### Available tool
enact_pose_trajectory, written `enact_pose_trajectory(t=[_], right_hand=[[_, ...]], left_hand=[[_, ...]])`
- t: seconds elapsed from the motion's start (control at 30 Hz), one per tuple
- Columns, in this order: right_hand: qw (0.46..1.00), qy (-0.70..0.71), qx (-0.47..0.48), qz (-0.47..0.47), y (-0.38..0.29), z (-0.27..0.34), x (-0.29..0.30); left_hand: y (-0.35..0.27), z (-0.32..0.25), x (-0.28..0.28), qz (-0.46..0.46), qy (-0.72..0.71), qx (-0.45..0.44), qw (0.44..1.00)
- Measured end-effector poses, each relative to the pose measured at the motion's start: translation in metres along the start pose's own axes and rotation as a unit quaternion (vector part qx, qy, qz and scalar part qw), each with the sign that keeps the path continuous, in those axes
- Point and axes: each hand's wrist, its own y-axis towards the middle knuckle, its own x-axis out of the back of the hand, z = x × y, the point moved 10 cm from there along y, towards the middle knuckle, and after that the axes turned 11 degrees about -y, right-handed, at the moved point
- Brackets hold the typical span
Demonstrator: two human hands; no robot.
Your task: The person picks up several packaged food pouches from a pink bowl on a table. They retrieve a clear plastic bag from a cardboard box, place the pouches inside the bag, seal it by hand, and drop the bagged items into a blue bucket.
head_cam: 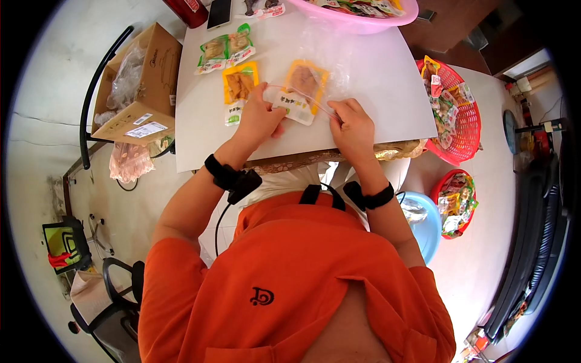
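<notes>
A clear plastic bag (pixel 337 75) with a thin red line along its near edge lies between my hands on the white table (pixel 386 77). My right hand (pixel 353 129) is closed on the right end of that edge. My left hand (pixel 259 115) pinches the other end, its thumb pointing toward the middle. A yellow-edged food packet (pixel 303 81) shows through the film; whether it lies inside or beneath the bag, I cannot tell. Just left of my left hand is a similar yellow packet (pixel 239 88), partly covered by the fingers. Beyond it are green-edged packets (pixel 225 47).
A pink basin (pixel 363 22) of packets stands at the far edge, near a phone (pixel 220 13) and a red cylindrical container (pixel 188 11). Left is a cardboard box (pixel 159 72) holding plastic film. To the right are red baskets (pixel 467 122) of packets and a blue basin (pixel 429 227).
</notes>
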Motion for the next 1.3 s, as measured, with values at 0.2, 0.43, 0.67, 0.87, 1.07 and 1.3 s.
enact_pose_trajectory(t=[0.2,0.43,0.67,0.87,1.07,1.3], right_hand=[[0.993,-0.070,0.007,0.098,0.007,0.008,-0.006],[0.946,-0.183,0.021,0.265,0.039,0.018,-0.028],[0.905,-0.213,-0.017,0.368,0.042,0.012,-0.036],[0.963,-0.159,0.031,0.217,0.024,0.012,-0.021],[0.989,-0.091,0.027,0.113,0.005,0.015,-0.001],[0.998,-0.040,0.021,0.044,-0.001,0.012,0.009]], left_hand=[[-0.004,-0.027,0.000,0.046,0.202,-0.169,0.964],[-0.006,-0.020,-0.012,0.095,0.252,-0.110,0.957],[-0.019,-0.038,-0.018,0.102,0.383,-0.220,0.891],[-0.031,-0.064,-0.031,0.076,0.512,-0.357,0.778],[-0.023,-0.072,-0.050,0.138,0.478,-0.378,0.781],[-0.020,-0.064,-0.060,0.157,0.514,-0.410,0.737]])
